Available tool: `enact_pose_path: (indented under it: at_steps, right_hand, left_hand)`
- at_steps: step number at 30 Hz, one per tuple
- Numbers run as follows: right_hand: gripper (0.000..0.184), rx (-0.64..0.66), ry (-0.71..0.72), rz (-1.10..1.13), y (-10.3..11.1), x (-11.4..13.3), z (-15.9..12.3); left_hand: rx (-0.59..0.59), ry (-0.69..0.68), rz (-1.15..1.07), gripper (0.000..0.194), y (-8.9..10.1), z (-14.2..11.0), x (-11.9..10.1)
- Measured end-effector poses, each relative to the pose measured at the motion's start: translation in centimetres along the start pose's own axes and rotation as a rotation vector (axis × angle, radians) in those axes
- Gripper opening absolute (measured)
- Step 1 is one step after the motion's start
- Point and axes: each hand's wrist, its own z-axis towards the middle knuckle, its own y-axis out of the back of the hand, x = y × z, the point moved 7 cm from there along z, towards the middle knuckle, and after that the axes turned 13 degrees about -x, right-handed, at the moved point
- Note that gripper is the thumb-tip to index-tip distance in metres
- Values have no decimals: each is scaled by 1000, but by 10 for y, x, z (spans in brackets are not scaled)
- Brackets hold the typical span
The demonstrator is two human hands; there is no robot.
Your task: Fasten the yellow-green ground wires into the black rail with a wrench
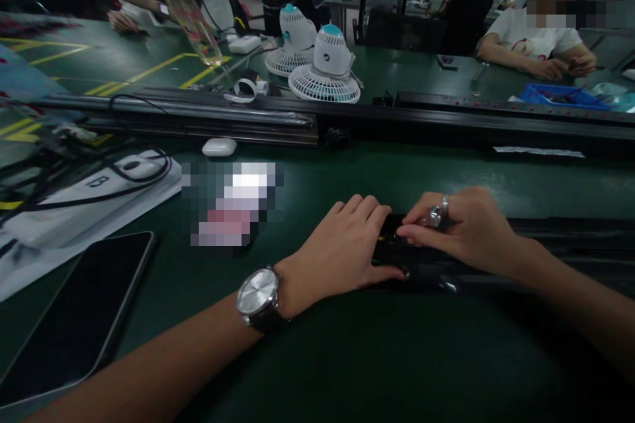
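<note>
Black strip (446,277) under both hands, close work at its end

Strip lies ctr-right of frame, flat on the dark green table (317,370), its L end btwn the hands. R hand (461,225): grip pinched round a small pinkish pc (425,219) w/ a shiny end, right at the strip; can't ID it from here. L hand (342,244) is spread over the strip's L end, thumb on the near side; can't tell if that grip is closed or just pressing.

Step in hand, I'd guess: L braces, R does fine work at that end. Next move prob. calls for a firm L & a steady, well-aligned R pinch.

Table & rm: phone (84,310) lower L, white power strip (99,188) w/ black cable above it, white case (219,147) nr upper ctr-left. Black rail (486,122) runs across upper R; beyond, 2 white fans (331,59) sit cage-down, clear bottle (196,23) upper L, blue tray (575,103) upper R. Co-worker (526,39) upper R has hands close together; others sit at the back.
</note>
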Motion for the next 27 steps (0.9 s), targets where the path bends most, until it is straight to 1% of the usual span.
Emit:
enact_pose_path:
  at_steps: [7, 12, 16, 19, 21, 25, 26, 27]
  right_hand:
    - [9, 22, 19, -14, -4, -1, -1]
    - [9, 64, 20, -30, -5, 0, -2]
    - [15, 100, 15, -48, -7, -1, -5]
    - [23, 75, 34, -41, -7, -2, -10]
    - [24, 57, 57, -25, -8, -3, -14]
    - [26, -6, 57, 18, -8, -9, -20]
    - [25, -10, 37, 13, -8, -11, -22]
    - [22, -18, 56, 24, -8, -11, -23]
  left_hand:
    - [-11, 1, -1, 80, 0, -1, 1]
    - [-32, 20, -16, 89, -1, -1, 0]
    - [-34, 32, 7, 83, 1, -2, -2]
    - [-23, 14, 20, 78, 4, -4, -6]
    - [-15, 0, 17, 74, 5, -6, -9]
    - [-29, -1, 11, 85, 2, -9, -13]
    - [-44, 7, 23, 86, 1, -9, -13]
    - [-57, 16, 36, 87, 1, -9, -13]
